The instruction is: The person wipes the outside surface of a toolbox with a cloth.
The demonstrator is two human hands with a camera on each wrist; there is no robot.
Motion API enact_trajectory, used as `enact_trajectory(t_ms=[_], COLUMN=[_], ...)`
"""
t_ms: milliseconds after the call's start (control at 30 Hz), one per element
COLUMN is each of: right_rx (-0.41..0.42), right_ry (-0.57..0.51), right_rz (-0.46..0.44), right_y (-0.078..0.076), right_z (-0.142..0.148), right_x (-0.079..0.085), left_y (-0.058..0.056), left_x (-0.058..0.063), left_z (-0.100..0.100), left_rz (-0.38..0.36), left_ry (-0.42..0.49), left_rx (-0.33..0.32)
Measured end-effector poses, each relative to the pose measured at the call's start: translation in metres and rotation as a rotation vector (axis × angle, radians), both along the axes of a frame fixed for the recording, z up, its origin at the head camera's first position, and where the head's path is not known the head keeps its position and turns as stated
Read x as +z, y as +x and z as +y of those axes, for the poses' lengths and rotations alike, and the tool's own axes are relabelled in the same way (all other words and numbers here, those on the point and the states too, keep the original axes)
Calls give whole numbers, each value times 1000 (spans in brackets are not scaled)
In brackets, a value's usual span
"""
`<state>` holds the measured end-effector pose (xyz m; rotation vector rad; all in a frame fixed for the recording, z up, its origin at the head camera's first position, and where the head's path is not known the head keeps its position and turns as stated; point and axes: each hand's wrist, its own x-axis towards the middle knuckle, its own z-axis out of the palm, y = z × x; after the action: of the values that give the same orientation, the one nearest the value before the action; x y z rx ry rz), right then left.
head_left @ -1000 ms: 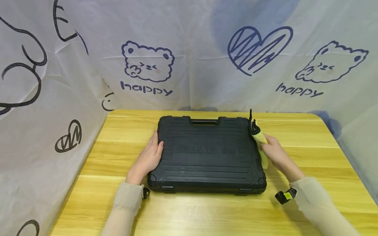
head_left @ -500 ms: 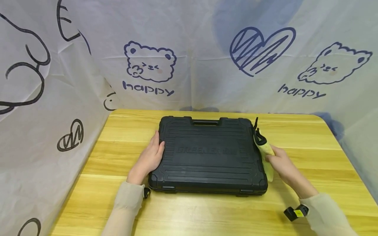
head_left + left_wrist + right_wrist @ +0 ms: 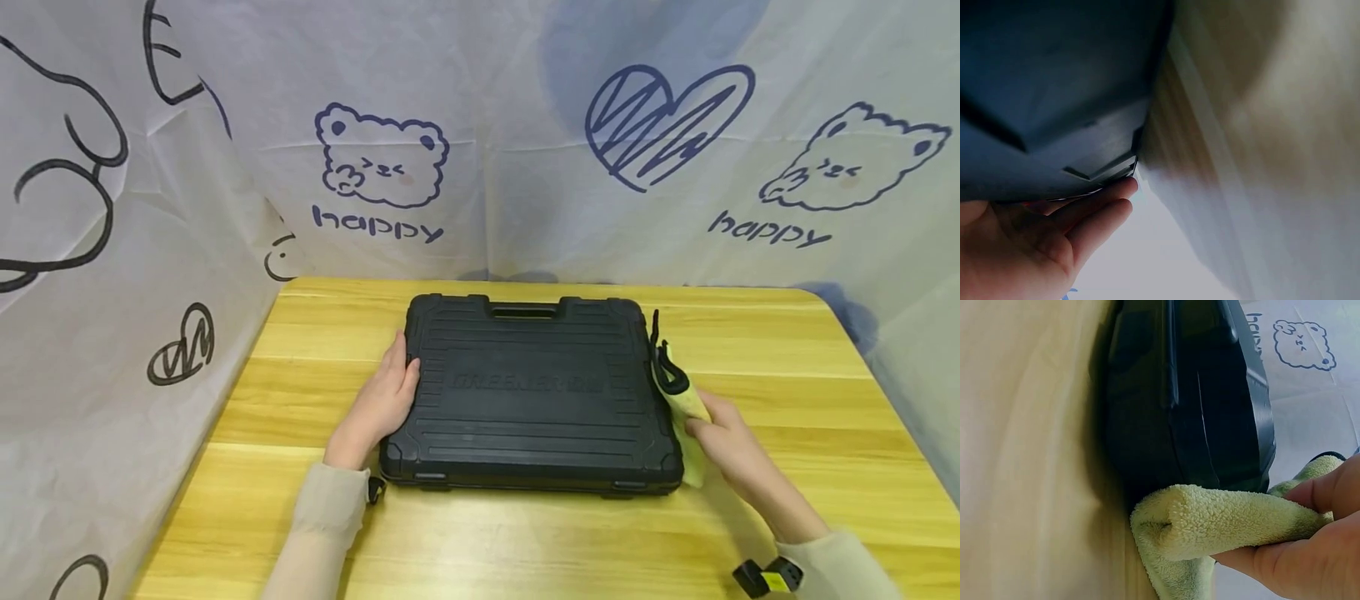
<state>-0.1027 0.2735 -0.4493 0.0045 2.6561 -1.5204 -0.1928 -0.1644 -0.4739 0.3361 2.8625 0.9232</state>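
A black plastic tool case (image 3: 525, 387) with raised lettering lies flat on the wooden table, its carry handle facing the far side. My left hand (image 3: 378, 400) rests against the case's left side, thumb at the top edge. In the left wrist view, the fingers (image 3: 1100, 215) lie fairly straight along that side. My right hand (image 3: 731, 437) pinches a folded yellow cloth (image 3: 686, 404) with black edging. In the right wrist view, the fluffy cloth (image 3: 1210, 519) is against the case's right side wall, and its lower part hangs toward the table.
Light wood table (image 3: 525, 550) surrounds the case. A white fabric backdrop (image 3: 510, 208) with blue drawings stands behind the table and along both sides. Black wrist cameras, one of them the right camera (image 3: 767, 577), hang below the sleeves.
My right hand has drawn the cloth along the case's right side toward the near edge. The left hand has stayed against the left side, and the case lies nearly where it was.
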Motion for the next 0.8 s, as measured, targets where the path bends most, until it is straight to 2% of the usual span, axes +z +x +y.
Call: enact_trajectory(t_ms=[300, 633, 800], right_rx=[1, -17, -44], right_ry=[27, 110, 190], right_rz=[-35, 12, 46], right_y=[22, 41, 53], right_z=[-2, -8, -12], right_x=[4, 3, 1], left_y=[0, 0, 0], left_x=[1, 1, 0], left_z=[1, 1, 0], left_rz=[8, 0, 0], left_ry=[1, -5, 2], left_rx=[2, -3, -6])
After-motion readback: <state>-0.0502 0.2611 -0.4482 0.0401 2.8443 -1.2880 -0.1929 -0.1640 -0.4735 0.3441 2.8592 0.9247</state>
